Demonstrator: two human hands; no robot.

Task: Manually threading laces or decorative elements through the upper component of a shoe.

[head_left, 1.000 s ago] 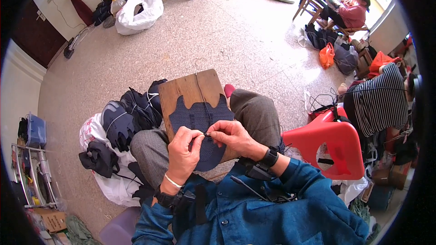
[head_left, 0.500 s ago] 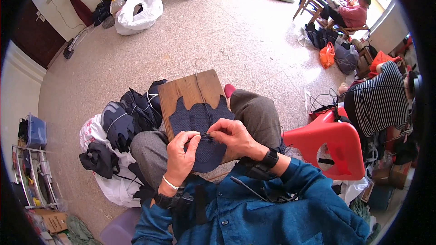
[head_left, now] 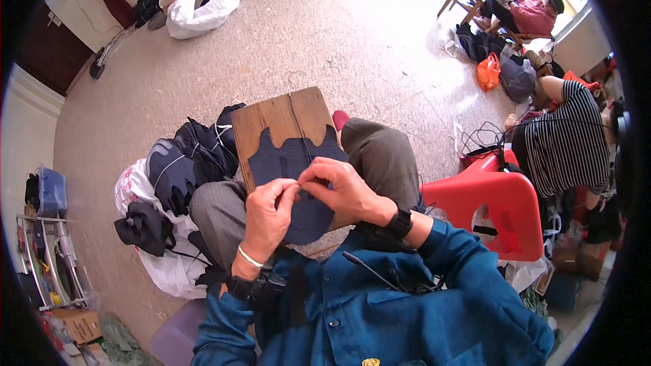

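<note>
A wooden board (head_left: 261, 122) leans across my lap, with a flat dark blue mesh fabric piece (head_left: 271, 163) lying over it; its far edge is cut into curves and points. A thin black cord (head_left: 296, 118) runs from the board's far end down over the fabric to my fingers. My left hand (head_left: 266, 213) pinches with thumb and forefinger just above the fabric. My right hand (head_left: 344, 192) pinches right beside it, the fingertips meeting. Both appear closed on the cord, though the fingers mostly cover the part they hold.
Bundled dark fabric pieces (head_left: 173, 166) and a white bag (head_left: 180, 271) lie left of my legs. At my right stands a red plastic stool (head_left: 495, 210), with a person in a striped shirt (head_left: 566, 149) beyond. A white sack (head_left: 203, 7) and a seated person (head_left: 536, 13) are farther off.
Both hands have drawn closer together, and the right has moved a little up and left over the fabric. The cord between the fingertips shows less. The striped-shirt person's arm has shifted.
</note>
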